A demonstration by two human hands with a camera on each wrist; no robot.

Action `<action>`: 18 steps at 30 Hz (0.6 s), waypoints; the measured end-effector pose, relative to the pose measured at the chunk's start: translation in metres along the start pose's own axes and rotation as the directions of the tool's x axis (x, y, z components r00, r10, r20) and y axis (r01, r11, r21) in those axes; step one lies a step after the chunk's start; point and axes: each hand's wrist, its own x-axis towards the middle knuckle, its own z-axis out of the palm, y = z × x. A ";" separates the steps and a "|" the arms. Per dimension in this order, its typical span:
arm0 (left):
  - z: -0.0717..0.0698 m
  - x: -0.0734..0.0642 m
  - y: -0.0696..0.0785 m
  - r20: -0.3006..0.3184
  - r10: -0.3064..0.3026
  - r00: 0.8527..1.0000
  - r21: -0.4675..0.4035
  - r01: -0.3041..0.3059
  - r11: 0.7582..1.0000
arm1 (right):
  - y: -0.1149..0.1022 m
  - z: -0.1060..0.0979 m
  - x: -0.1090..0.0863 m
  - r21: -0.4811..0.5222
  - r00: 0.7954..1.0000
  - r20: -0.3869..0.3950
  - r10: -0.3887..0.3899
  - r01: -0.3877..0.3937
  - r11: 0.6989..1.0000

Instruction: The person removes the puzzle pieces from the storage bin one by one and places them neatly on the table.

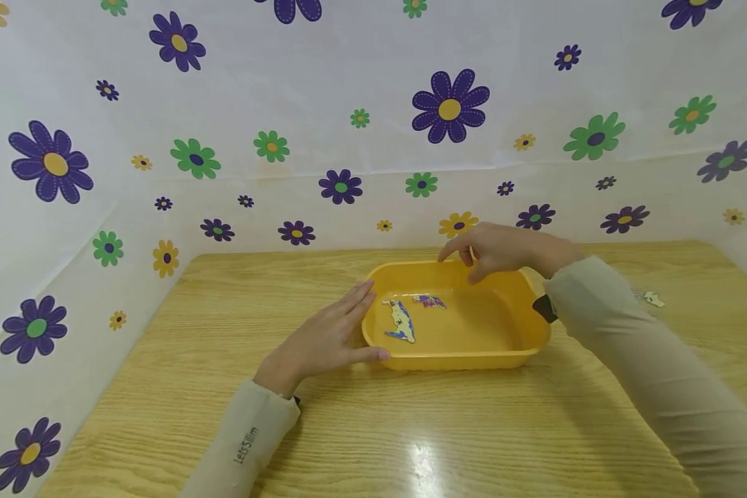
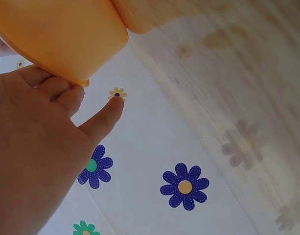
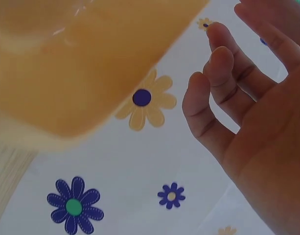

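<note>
White flowered cloth [image 1: 348, 76] rises behind the wood table [image 1: 193, 360], where the yellow tray [image 1: 460, 362] sits between my hands. My left hand [image 1: 326, 340] rests on its left end, fingers straight and thumb apart; my right hand [image 1: 494, 247] is at the far rim, thumb and bent fingers apart, though I cannot tell if they touch it. Inside, toward the left, lie a large piece [image 1: 401, 321] and a small piece [image 1: 430, 301].
</note>
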 end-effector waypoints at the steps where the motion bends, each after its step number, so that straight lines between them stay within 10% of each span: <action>1: 0.000 0.000 0.000 -0.001 -0.001 1.000 -0.002 0.001 1.000 | -0.002 0.001 0.003 -0.005 1.000 0.008 -0.004 0.004 1.000; 18: -0.001 -0.001 0.001 -0.003 -0.001 1.000 -0.008 0.001 1.000 | -0.010 0.023 0.036 -0.127 0.983 0.175 0.061 -0.038 0.991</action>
